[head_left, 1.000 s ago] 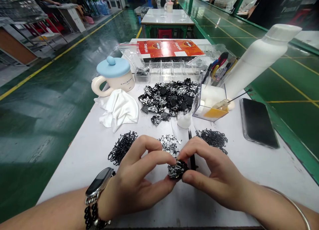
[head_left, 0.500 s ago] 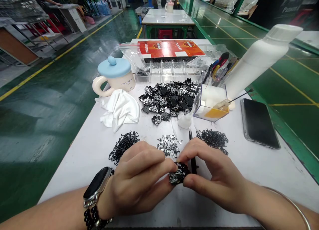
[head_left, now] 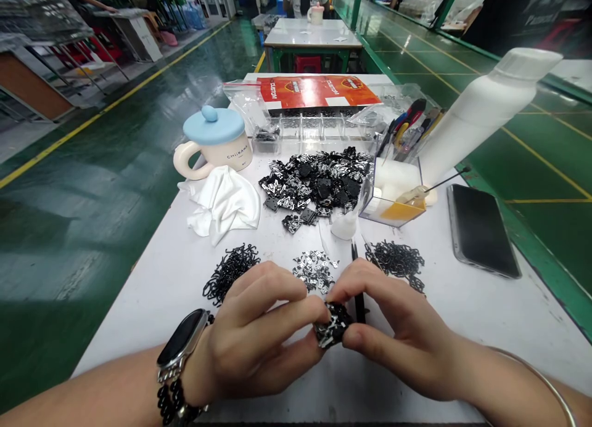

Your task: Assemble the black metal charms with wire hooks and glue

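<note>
Both my hands meet at the near edge of the white table [head_left: 485,310]. My left hand [head_left: 259,334] and my right hand [head_left: 398,334] pinch the same small black and silver part [head_left: 333,326] between thumbs and fingertips, fingers closed round it. A thin black tool [head_left: 357,285] lies on the table just behind my right fingers. Right behind my hands is a small heap of silver clips [head_left: 313,271]. Two heaps of black hooks flank it, one on the left [head_left: 229,272] and one on the right [head_left: 396,260].
A large pile of black and silver parts [head_left: 319,183] fills the table's middle. Around it are a white cloth [head_left: 224,202], a lidded mug [head_left: 215,140], a clear tool holder [head_left: 393,190], a white bottle [head_left: 481,109], a phone [head_left: 481,230] and an orange package [head_left: 319,91].
My hands have dropped slightly toward me with the part and closed tighter on it; my left fingers have lowered over it. Nothing else on the table moved.
</note>
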Motion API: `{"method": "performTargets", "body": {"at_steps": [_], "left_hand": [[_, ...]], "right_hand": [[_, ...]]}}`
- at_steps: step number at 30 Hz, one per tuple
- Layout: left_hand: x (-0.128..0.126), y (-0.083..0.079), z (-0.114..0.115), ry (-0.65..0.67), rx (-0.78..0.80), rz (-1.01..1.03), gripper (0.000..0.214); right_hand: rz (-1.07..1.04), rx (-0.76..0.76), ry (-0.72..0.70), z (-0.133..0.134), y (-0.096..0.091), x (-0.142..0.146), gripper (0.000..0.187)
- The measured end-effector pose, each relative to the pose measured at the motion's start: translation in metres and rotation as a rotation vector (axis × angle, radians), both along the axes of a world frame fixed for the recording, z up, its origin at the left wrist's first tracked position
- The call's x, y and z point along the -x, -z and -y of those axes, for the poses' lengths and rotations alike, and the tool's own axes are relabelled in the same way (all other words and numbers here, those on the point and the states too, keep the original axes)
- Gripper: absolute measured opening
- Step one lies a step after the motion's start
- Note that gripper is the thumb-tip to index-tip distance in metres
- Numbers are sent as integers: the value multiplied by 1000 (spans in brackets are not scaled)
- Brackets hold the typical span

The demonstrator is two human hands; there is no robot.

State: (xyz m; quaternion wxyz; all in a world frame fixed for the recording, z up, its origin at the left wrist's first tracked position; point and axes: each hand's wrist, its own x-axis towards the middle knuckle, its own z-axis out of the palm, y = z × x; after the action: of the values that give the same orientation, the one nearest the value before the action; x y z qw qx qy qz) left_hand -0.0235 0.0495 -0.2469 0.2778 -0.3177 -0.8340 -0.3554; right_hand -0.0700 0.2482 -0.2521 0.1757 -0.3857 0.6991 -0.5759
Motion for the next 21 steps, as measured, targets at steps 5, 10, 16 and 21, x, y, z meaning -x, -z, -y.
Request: {"method": "performTargets", "body": {"at_steps": [5, 10, 16, 21], "left_hand": [[-1, -2, -1, -11, -18, 27, 16], [-2, 3, -1, 32, -59, 54, 17], [-3, 12, 0, 44, -85, 50, 21], [0, 2, 1, 61, -19, 19, 19]], "right_hand": [[15, -8, -81, -1, -1, 0, 19], [41, -16, -116, -1, -2, 3, 19], [79, -15, -140, -3, -3, 4, 20], [138, -33, -152, -2, -1, 3, 20]]}}
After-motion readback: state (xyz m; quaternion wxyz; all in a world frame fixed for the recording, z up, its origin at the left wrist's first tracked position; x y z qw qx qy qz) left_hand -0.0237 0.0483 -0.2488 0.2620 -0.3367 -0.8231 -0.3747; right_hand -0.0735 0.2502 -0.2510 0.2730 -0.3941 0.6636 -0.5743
